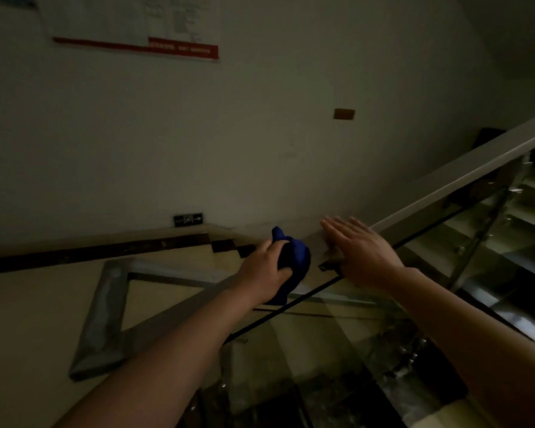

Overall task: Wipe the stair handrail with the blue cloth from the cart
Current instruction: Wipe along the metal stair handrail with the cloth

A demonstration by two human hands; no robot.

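Dim stairwell, pale wall (260,134) ahead, glass balustrade panels (337,350) close below. Both bare forearms reach in from the bottom edge. The left hand (264,267) is clenched around the bunched blue cloth (294,261), pressing it on the grey handrail (445,183) at its corner. The right hand (359,251) lies flat just beside, fingers spread, on the rail's rising run. Farther off, a small exit sign (188,219) sits low on the wall.
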